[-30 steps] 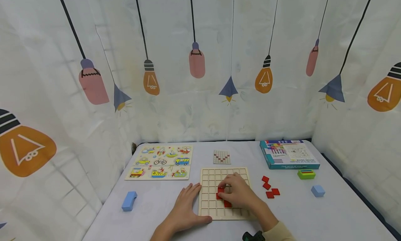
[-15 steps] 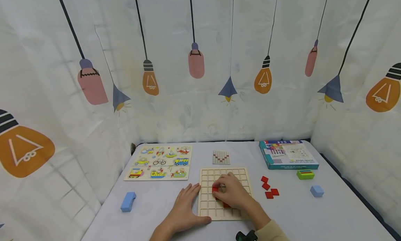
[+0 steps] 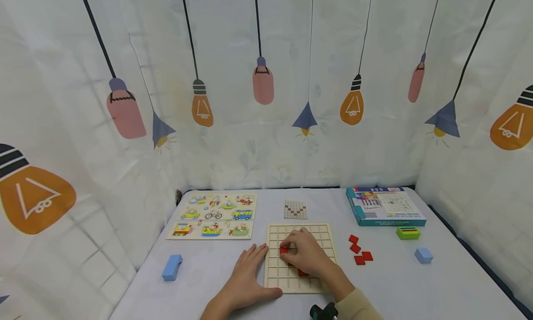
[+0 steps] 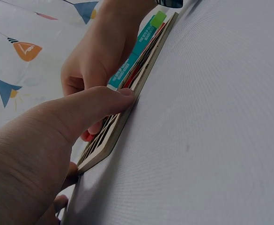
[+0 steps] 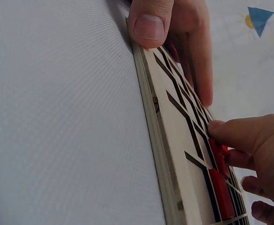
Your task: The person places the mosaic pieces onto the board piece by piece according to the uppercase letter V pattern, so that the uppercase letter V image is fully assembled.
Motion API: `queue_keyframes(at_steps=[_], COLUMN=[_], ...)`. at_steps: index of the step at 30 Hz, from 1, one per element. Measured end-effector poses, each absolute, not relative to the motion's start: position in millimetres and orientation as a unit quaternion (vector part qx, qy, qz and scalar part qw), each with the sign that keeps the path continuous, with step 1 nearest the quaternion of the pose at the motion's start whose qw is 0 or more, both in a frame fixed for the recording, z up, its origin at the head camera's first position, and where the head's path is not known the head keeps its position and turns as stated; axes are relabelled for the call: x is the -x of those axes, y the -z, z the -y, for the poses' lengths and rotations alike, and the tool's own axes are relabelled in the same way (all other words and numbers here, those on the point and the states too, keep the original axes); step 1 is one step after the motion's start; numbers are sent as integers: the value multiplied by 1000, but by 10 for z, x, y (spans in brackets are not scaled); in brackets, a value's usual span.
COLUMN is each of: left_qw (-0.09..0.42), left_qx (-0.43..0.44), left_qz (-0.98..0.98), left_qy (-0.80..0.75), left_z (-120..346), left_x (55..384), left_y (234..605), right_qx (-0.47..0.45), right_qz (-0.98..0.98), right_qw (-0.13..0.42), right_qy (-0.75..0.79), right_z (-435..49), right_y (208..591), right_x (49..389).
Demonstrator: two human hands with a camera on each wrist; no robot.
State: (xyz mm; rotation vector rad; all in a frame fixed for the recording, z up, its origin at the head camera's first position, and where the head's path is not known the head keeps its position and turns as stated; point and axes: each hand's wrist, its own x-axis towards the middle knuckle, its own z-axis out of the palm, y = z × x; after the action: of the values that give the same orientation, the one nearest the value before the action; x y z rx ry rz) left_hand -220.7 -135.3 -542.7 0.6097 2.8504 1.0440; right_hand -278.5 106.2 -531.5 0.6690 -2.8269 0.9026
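Note:
A square wooden grid board [image 3: 276, 283] lies on the white table. My left hand [image 3: 245, 278] rests at its near left corner, thumb on the front edge and nearly straight fingers along the left side. Over the board's middle left, my right hand [image 3: 309, 256] pinches a small red square tile [image 3: 283, 250] between thumb and fingers. Another red tile [image 3: 302, 273] sits in the grid below that hand, partly covered. Up close in the right wrist view, red tiles [image 5: 221, 193] sit in the grid cells near my right fingertips.
Several loose red tiles [image 3: 360, 260] lie right of the board. Behind it is a small pattern card [image 3: 295, 209]. A picture puzzle board [image 3: 212, 216], blue arch block [image 3: 171, 267], game box [image 3: 385, 207], green striped block [image 3: 408, 233] and blue block [image 3: 423, 255] stand around.
My right hand has moved a little left across the board, with the red tile at its fingertips. The left hand stays in place on the board's corner.

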Motion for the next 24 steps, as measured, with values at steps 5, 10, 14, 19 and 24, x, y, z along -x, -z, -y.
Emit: queue_keyframes(at_steps=[5, 10, 14, 19, 24], left_qw=[19, 15, 15, 20, 13], left_qx=[-198, -199, -199, -198, -199], left_qz=[-923, -924, -925, -924, -925], left_qy=[-331, -325, -325, -326, -324], left_z=[1353, 1353, 1357, 1354, 1357], left_x=[2215, 2217, 2212, 2211, 2212], left_y=[5435, 5441, 5438, 5433, 5443], right_qx=[-221, -224, -226, -223, -214], right_qz=[927, 928, 929, 931, 930], right_qw=[43, 34, 32, 31, 25], right_qy=[-298, -295, -290, -288, -298], right_z=[-1046, -1034, -1030, -1055, -1111], right_y=[5309, 5298, 5293, 5270, 5234], right_x=[2796, 2790, 2784, 2761, 2734])
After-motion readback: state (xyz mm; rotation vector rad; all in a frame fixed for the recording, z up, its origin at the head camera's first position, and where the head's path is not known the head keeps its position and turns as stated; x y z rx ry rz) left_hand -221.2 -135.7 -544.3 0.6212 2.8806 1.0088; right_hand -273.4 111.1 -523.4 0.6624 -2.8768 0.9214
